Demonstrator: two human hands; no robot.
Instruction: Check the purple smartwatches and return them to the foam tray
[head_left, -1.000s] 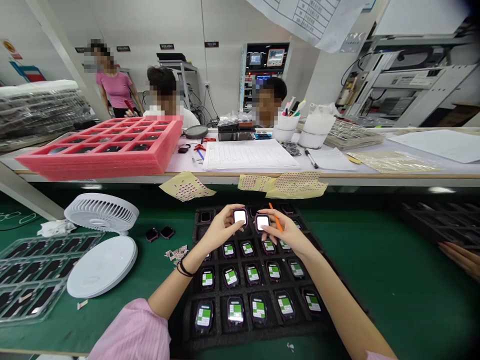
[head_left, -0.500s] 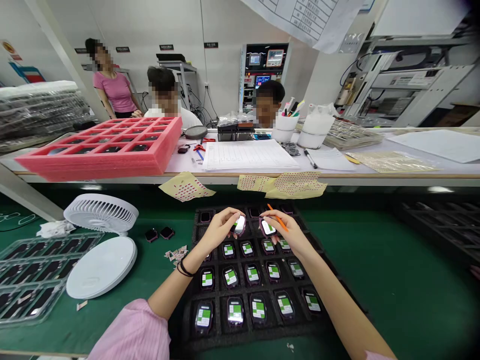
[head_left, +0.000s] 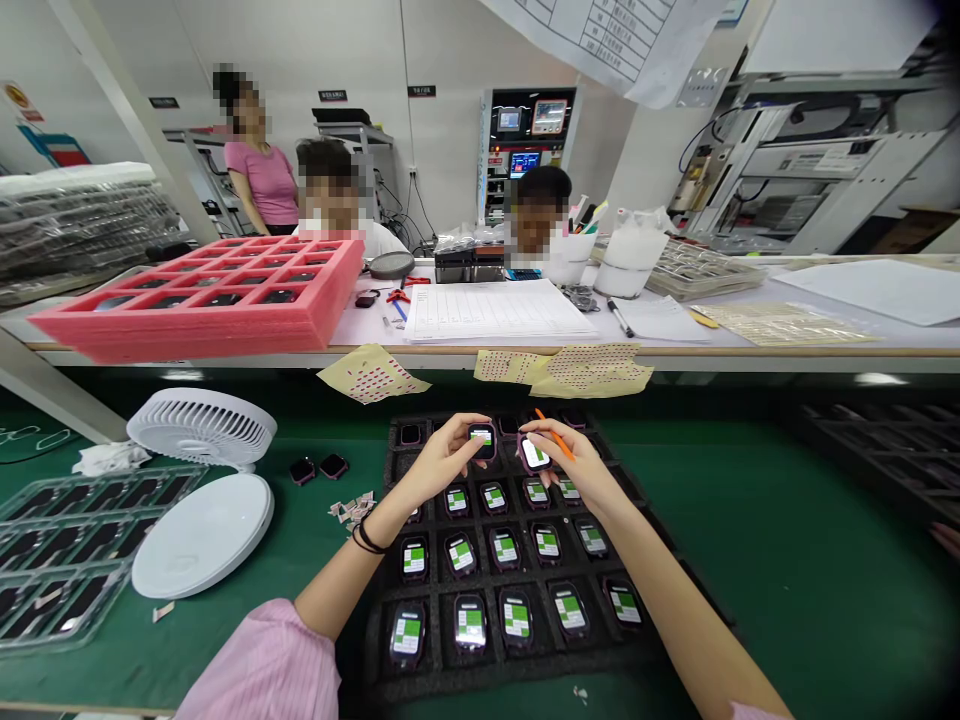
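My left hand (head_left: 452, 448) is closed on a smartwatch body (head_left: 483, 441), its lit screen facing me. Another smartwatch body with a bright white and green screen (head_left: 535, 453) sits in my right hand (head_left: 568, 462), which also has an orange pen-like stick (head_left: 556, 436) between its fingers. Both watches hover over a black foam tray (head_left: 480, 580), whose compartments hold several watch bodies with green and white screens, such as the lit watch (head_left: 471, 622) in the front row. Watches in the back rows have dark screens, and my hands partly hide those compartments.
Left of the tray lie two dark watches (head_left: 334, 465), small paper scraps (head_left: 352, 510), a white fan (head_left: 202, 535) and a clear plastic tray (head_left: 97, 545). A shelf (head_left: 675, 357) with a pink foam tray (head_left: 330, 310) spans the back. Several people are beyond it.
The watch in my left hand has turned, so its screen shows dark with green instead of white glare. My right hand has barely moved. The standing person has shifted right.
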